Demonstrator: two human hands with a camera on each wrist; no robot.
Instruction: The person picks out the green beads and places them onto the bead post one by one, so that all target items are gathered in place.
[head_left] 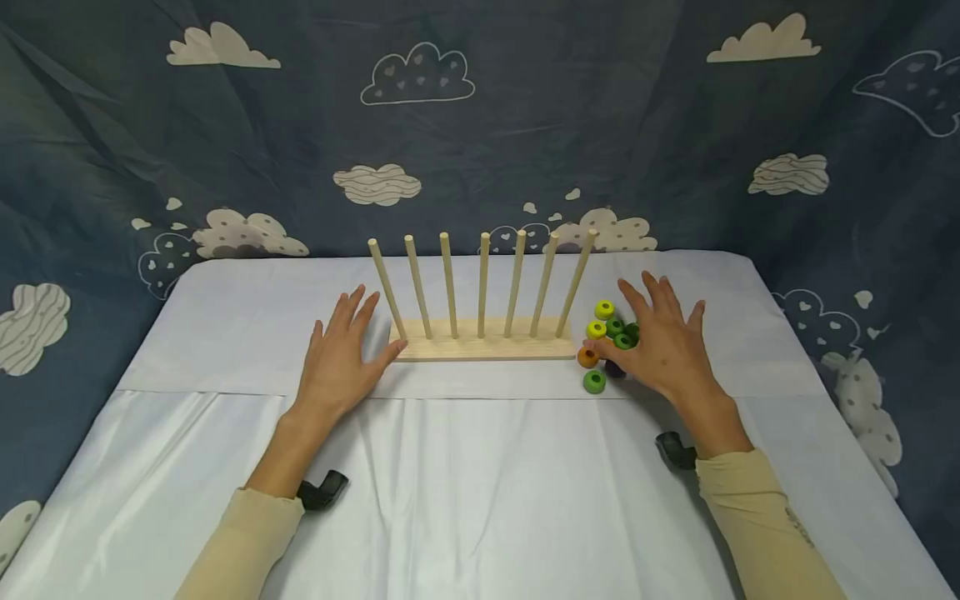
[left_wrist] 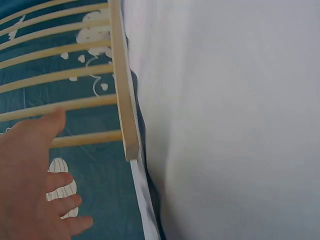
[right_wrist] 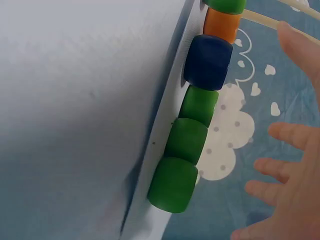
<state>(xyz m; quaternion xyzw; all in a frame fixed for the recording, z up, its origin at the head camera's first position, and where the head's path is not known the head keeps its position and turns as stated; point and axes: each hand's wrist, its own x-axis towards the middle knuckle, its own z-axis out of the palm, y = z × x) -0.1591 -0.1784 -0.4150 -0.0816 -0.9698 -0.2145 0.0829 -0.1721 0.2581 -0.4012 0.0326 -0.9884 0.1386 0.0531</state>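
A wooden peg rack (head_left: 468, 350) with several upright dowels stands at the middle of the table. My left hand (head_left: 337, 358) is at its left end, fingers spread, the thumb tip overlapping the base's corner; whether they touch I cannot tell. To the right of the rack is a cluster of beads: yellow beads (head_left: 604, 310), an orange bead (head_left: 588, 357), a light green bead (head_left: 594, 382) and darker green ones (right_wrist: 173, 185). A dark blue bead (right_wrist: 208, 62) shows best in the right wrist view. Over the cluster's right side hovers my right hand (head_left: 667, 346), fingers spread and holding nothing, partly hiding some beads.
White cloth (head_left: 465, 483) covers the table. Behind it hangs a dark blue curtain (head_left: 525, 125) printed with clouds, which also falls along both sides. Each wrist carries a small black camera mount, such as the left mount (head_left: 322, 490).
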